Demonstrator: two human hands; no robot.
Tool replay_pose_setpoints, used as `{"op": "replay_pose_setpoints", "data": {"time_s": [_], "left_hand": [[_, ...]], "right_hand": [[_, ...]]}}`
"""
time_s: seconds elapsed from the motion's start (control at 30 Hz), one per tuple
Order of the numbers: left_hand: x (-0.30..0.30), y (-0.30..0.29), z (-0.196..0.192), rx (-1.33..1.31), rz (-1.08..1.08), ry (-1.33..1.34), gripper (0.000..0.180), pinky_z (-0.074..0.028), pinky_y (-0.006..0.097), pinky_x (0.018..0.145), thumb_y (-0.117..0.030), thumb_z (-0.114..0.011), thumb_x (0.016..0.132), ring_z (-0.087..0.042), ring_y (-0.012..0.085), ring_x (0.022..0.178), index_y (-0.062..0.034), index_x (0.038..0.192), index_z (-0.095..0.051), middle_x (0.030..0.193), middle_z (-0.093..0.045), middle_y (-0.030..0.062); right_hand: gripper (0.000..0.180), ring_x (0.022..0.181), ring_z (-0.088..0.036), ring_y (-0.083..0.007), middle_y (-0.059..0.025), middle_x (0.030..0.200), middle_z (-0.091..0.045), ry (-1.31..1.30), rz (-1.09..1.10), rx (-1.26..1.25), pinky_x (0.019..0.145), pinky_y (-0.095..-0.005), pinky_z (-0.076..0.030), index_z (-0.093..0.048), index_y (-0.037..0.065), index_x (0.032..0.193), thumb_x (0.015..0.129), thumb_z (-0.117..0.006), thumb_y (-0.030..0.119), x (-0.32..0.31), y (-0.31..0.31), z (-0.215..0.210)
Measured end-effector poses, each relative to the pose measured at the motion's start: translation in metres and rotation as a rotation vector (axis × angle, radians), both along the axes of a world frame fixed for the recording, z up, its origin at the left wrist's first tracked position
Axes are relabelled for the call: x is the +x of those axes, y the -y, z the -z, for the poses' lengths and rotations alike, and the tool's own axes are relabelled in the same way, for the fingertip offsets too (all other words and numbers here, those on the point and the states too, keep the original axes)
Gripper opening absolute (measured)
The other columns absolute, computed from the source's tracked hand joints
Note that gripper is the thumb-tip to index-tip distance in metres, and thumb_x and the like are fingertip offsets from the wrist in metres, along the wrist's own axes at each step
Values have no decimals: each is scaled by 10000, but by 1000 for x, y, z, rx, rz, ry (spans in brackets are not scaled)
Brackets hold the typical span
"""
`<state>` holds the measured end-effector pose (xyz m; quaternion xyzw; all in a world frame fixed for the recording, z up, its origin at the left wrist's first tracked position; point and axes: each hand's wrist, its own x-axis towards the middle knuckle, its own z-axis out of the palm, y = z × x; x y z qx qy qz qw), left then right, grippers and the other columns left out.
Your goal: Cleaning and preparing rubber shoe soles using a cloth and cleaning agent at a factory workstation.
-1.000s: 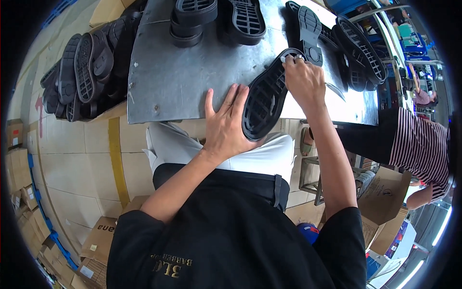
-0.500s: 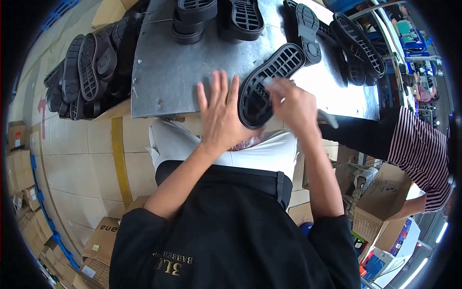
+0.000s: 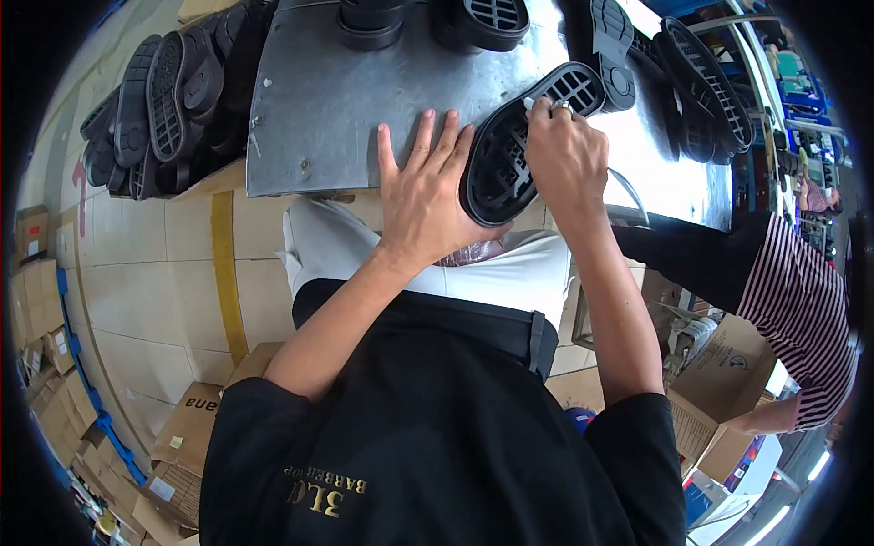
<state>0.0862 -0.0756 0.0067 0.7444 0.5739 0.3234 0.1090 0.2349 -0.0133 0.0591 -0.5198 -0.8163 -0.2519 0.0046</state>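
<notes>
A black shoe sole [image 3: 499,196] with a raised rim and a gridded inside lies slanted at the table's front edge, its near end jutting over it. My left hand [image 3: 423,196] rests beside it with long fingers spread on the metal; the thumb reaches round the sole's near end. My right hand [image 3: 569,150] is closed over the sole's right side, a ring on one finger. A small white thing [image 3: 529,104] pokes out from its fingertips above the grid; the rest is hidden in my grip, so its kind does not show.
On the metal table [image 3: 319,118] stand stacked soles [image 3: 371,27], another pair [image 3: 492,23] and more soles [image 3: 706,82] at the right. A box of soles [image 3: 173,100] sits left. A person in a striped top [image 3: 797,300] is at the right by an open carton [image 3: 724,364].
My right hand has moved up along the sole toward its far end with the small white thing. The sole and table appear slightly shifted in view; my left hand stays beside the sole.
</notes>
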Motion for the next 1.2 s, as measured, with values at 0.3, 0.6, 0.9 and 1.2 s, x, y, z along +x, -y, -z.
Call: {"op": "replay_pose_setpoints", "data": {"time_s": [0.3, 0.6, 0.9, 1.2], "left_hand": [[1, 0, 2, -9, 17, -3, 1028, -51, 612, 1083, -637, -772, 479, -352, 299, 1342, -6, 1258, -543, 1384, -462, 145], [-2, -1, 8, 21, 45, -10, 1042, 3, 629, 1082, -621, -792, 449, -354, 318, 1336, 5, 1244, -546, 1347, -493, 161], [-6, -8, 9, 92, 51, -105, 988, -39, 634, 1079, -611, -775, 502, -374, 299, 1326, -29, 1265, -541, 1356, -493, 131], [-61, -27, -9, -69, 173, -90, 1081, -158, 480, 1141, -563, -823, 464, -335, 243, 1354, -141, 1380, -432, 1430, -415, 60]], "right_hand": [[224, 670, -662, -209, -121, 731, -652, -37, -191, -117, 512, -275, -506, -651, -41, 915, 720, -602, 56, -8, 24, -8], [353, 678, -655, -182, -98, 700, -642, -22, -222, -189, 544, -275, -520, -610, -7, 1065, 738, -697, 94, -11, 53, -12], [210, 650, -638, -197, -111, 706, -631, -133, -340, -267, 511, -288, -505, -645, -40, 927, 746, -616, 64, -11, 70, -22], [164, 603, -643, -184, -46, 704, -657, -484, -253, -225, 504, -297, -483, -676, 101, 927, 818, -658, 222, 17, 45, -36]]}}
